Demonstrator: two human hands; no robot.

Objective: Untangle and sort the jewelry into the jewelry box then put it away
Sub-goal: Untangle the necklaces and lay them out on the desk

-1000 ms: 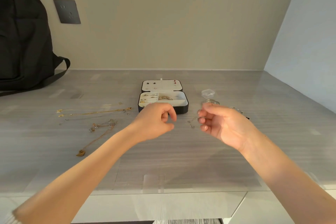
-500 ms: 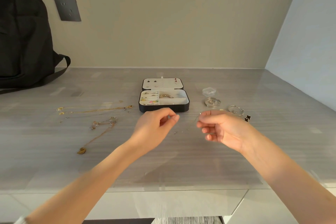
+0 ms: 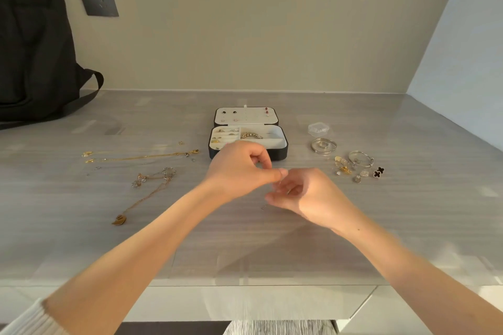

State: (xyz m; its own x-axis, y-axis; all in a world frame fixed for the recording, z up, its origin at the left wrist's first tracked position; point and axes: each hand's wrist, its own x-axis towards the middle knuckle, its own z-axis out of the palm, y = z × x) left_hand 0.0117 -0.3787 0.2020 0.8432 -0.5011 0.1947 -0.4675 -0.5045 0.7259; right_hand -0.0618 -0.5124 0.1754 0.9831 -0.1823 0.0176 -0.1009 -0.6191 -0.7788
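- Closer together than half a second ago — left hand point(image 3: 239, 166) and right hand point(image 3: 307, 196), fingertips now almost touching above the table, formerly well apart.
- Pinched between the left thumb and forefinger, and gripped again by the curled right fingers: a fine silver chain point(image 3: 264, 207), hair-thin and barely visible, one end dangling under the right hand.
- Just behind the hands, unmoved: an open black rectangular jewelry box point(image 3: 280, 154) with rounded corners and a white lining split into compartments.
- Inside the box, a gold beaded bracelet point(image 3: 251, 135); pinned to the lid, small stud earrings point(image 3: 234, 111).
- Left, on the glossy grey wood-grain tabletop point(image 3: 381, 212): straight gold chain necklaces point(image 3: 141, 157) and a tangled gold chain with a leaf pendant point(image 3: 119, 220).
- Right: round silver bangles point(image 3: 324, 145), a small clear plastic case point(image 3: 318, 128), black clover-shaped earrings point(image 3: 378, 171).
- Far left — a black fabric backpack point(image 3: 32, 49) against the wall.
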